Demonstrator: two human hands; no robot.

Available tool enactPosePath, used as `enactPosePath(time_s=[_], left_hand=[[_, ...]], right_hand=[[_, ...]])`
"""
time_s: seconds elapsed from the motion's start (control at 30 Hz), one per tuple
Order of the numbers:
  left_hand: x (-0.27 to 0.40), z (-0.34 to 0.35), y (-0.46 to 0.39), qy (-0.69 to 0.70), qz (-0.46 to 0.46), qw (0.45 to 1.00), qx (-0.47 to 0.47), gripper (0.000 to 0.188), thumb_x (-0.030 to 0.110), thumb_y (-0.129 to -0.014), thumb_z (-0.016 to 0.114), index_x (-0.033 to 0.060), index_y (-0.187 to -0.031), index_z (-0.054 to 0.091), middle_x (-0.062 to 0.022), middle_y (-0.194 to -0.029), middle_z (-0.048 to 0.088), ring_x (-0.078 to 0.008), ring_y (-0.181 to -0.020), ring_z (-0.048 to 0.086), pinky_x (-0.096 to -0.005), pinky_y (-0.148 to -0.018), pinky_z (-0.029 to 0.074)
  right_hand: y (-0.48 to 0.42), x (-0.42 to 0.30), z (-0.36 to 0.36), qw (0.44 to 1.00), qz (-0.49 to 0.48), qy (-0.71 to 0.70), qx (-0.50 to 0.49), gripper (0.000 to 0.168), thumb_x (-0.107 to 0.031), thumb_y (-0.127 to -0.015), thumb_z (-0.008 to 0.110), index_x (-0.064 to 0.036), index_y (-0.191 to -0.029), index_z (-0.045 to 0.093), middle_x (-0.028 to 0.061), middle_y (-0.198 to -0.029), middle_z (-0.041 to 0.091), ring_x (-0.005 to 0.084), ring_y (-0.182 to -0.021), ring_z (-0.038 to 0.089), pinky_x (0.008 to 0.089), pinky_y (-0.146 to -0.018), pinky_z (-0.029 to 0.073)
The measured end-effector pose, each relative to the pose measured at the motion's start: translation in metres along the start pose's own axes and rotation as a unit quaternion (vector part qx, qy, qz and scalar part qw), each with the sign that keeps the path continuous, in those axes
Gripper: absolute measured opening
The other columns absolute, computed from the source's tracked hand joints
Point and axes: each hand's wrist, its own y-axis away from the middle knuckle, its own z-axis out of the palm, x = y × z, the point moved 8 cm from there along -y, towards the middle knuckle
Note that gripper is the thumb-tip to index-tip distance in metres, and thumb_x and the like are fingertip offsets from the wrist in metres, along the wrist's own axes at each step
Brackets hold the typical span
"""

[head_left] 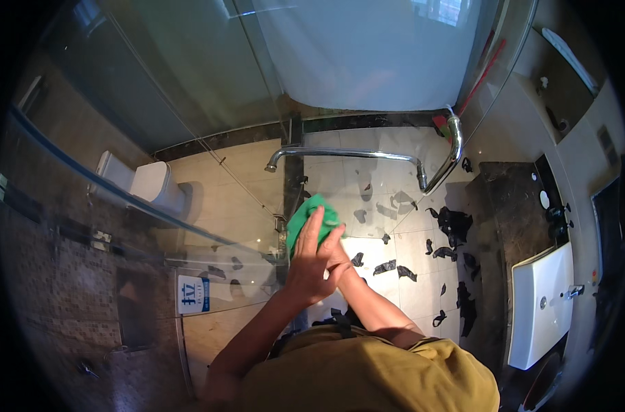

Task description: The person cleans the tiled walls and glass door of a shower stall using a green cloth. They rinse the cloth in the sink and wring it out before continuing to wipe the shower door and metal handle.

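A crumpled green cloth (307, 210) is pressed between my two hands in front of my body. My left hand (307, 265) lies over it, with fingers stretched along the near part of the cloth. Beneath the left hand is my right hand (339, 253), coming in from the right. Its fingers are mostly hidden behind the left hand and the cloth. Just beyond the hands, a chrome door handle (353, 152) shows on a clear glass panel. Scraps of torn black plastic (385, 267) lie on the pale tiled floor (415, 296) to the right of my forearms.
Left, behind glass, stands a white toilet (152, 183). A sign (193, 294) with writing is stuck on the glass. At right, a white basin (541, 304) with a tap sits on a dark stone counter (513, 211). A frosted panel (364, 56) and a red-handled stick (482, 77) are ahead.
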Motion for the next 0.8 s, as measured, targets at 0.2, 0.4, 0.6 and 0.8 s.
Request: enactPosePath(time_s=[0.2,0.4,0.6,0.8], left_hand=[[0.011,0.019,-0.078,0.277,-0.034,0.955,0.102,0.110,0.011,-0.080,0.095,0.0066,-0.167,0.028,-0.0203,-0.166,0.042,-0.0324,-0.153,0.047,-0.0493,-0.125,0.041],[-0.040,0.090,-0.161,0.453,-0.128,0.879,0.075,0.093,0.020,-0.096,0.084,0.0071,-0.168,0.027,-0.0168,-0.151,0.054,-0.0253,-0.133,0.059,-0.0411,-0.108,0.050],[-0.092,0.120,-0.194,0.347,-0.239,0.903,0.092,0.063,0.019,-0.104,0.074,0.0077,-0.156,0.040,-0.0150,-0.130,0.064,-0.0209,-0.104,0.072,-0.0363,-0.088,0.058],[-0.157,0.116,-0.185,0.300,-0.252,0.913,0.114,0.040,0.018,-0.106,0.072,0.0044,-0.138,0.050,-0.0092,-0.107,0.070,-0.0154,-0.092,0.071,-0.0327,-0.078,0.056]], right_hand=[[0.033,-0.237,0.076,0.668,-0.496,0.544,0.108,0.078,-0.045,-0.095,0.080,-0.018,-0.161,0.049,0.0228,-0.166,0.036,0.0417,-0.160,0.029,0.0569,-0.129,0.028],[-0.020,-0.322,0.076,0.275,-0.539,0.786,0.128,0.087,-0.047,-0.086,0.086,-0.036,-0.164,0.049,0.0093,-0.178,0.029,0.0534,-0.165,0.013,0.0746,-0.126,0.014],[-0.075,-0.327,0.028,0.167,-0.549,0.809,0.129,0.090,-0.053,-0.088,0.083,-0.041,-0.168,0.044,0.0056,-0.182,0.027,0.0468,-0.169,0.007,0.0702,-0.129,-0.011],[-0.103,-0.309,0.054,0.150,-0.534,0.829,0.073,0.081,-0.048,-0.093,0.077,-0.041,-0.168,0.045,0.0033,-0.182,0.029,0.0444,-0.170,0.008,0.0698,-0.130,-0.010]])
